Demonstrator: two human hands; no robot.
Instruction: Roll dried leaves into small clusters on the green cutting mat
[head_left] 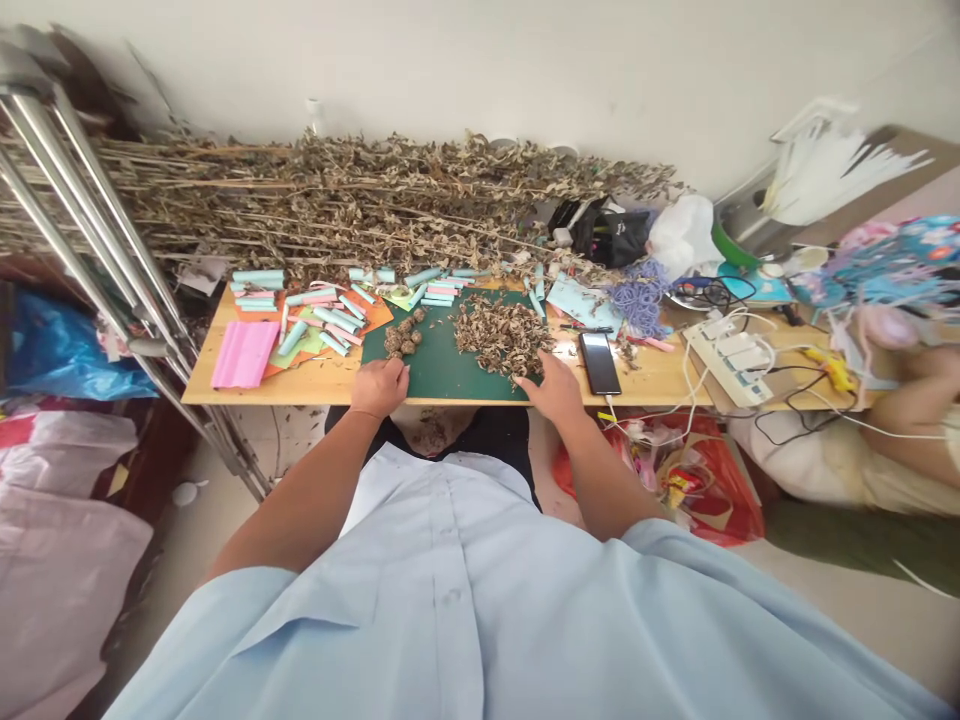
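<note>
My left hand [381, 387] rests at the near left corner of a green mat [435, 375]. Its fingers are curled closed, and whatever is inside them, if anything, is hidden. Just beyond it sits a small cluster of brown, lumpy balls [405, 335]. At the mat's right side lies a loose heap of dried, crumpled leaves [499, 335]. My right hand [556, 386] is at the heap's near right edge, thumb and fingers apart, with the fingertips by the leaves.
Rolled paper tubes [330, 320] and a pink sheet [244, 354] lie left. Dried stalks [337, 200] line the wall. On the right are a phone [600, 362] on a cable, a power strip [731, 355] and another person's arm [919, 405]. Metal poles [112, 210] stand left.
</note>
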